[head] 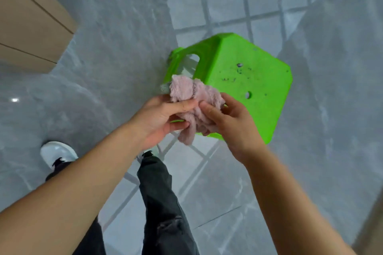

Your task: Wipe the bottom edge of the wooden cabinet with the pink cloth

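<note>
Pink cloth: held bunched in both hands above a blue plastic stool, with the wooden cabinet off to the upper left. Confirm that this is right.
Not quite. The stool is bright green, not blue, as the head view shows. The rest stands: the pink cloth is bunched between the left hand and the right hand above it, and the wooden cabinet sits at upper left.

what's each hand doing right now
Left hand: fingers closed on the pink cloth.
Right hand: fingers closed on the same cloth.
</note>
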The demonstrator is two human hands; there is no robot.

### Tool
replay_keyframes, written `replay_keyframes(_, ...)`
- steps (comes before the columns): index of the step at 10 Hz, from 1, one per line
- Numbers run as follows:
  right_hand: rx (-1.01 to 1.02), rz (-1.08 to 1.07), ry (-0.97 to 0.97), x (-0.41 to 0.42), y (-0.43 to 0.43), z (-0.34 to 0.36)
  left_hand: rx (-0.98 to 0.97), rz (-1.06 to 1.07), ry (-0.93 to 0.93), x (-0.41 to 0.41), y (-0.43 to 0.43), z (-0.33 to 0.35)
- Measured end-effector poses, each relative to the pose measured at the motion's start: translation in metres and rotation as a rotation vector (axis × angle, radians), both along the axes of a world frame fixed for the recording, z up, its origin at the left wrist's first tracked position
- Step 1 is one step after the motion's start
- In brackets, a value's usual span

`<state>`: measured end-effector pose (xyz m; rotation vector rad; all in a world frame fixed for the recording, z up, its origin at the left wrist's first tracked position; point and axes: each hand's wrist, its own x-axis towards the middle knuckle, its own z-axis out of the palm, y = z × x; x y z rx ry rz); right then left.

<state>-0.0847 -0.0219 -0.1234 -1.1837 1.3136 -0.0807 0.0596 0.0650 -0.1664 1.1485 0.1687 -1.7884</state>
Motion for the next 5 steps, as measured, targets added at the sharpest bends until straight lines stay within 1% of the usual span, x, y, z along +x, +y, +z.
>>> replay_keyframes(1,-0.165,-0.123,0.202,-0.051,-0.01,-0.019,0.051,-0.018,-0.047,-0.053,-0.032,-0.007)
replay_keyframes(2,-0.318,-0.102,0.376,-0.073,-0.018,-0.051,0.168,-0.023,-0.133,-0.092,-0.052,-0.022)
replay_keyframes(3,-0.484,0.018,0.449,-0.075,-0.023,-0.076,0.271,0.041,-0.252,-0.11,-0.063,-0.035)
replay_keyframes(4,-0.478,0.173,0.498,-0.066,-0.035,-0.068,0.318,0.008,-0.371,-0.108,-0.069,-0.022)
replay_keyframes(5,-0.383,0.281,0.585,-0.068,-0.041,-0.033,0.399,-0.042,-0.474,-0.09,-0.056,0.014)
